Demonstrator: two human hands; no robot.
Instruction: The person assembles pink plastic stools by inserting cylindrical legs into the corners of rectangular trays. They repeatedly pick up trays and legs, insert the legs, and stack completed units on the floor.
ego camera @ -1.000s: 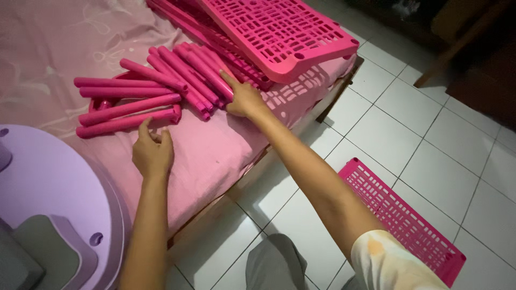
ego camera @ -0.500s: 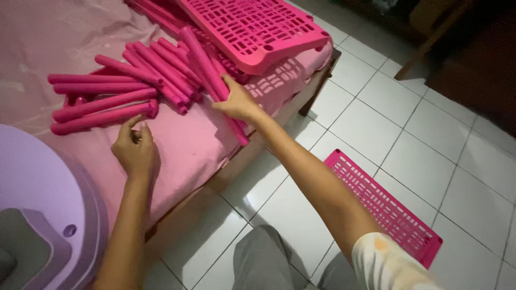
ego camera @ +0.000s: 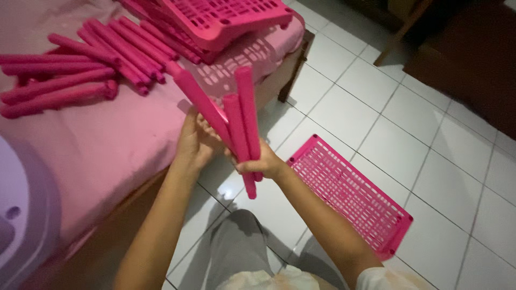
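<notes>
Lifted off the pink bed [ego camera: 107,139], three pink tubes [ego camera: 236,123] sit clasped in both hands' grip above white tiles [ego camera: 408,123].

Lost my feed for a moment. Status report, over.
Left hand and right hand both gripping pink tubes, raised over the bed edge. Slotted pink panel flat on floor below. Nothing obstructing.

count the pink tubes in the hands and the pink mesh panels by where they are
Pink tubes in the hands: 3
Pink mesh panel on the floor: 1
Pink mesh panels on the bed: at least 1, stack unclear
Total: at least 5
</notes>
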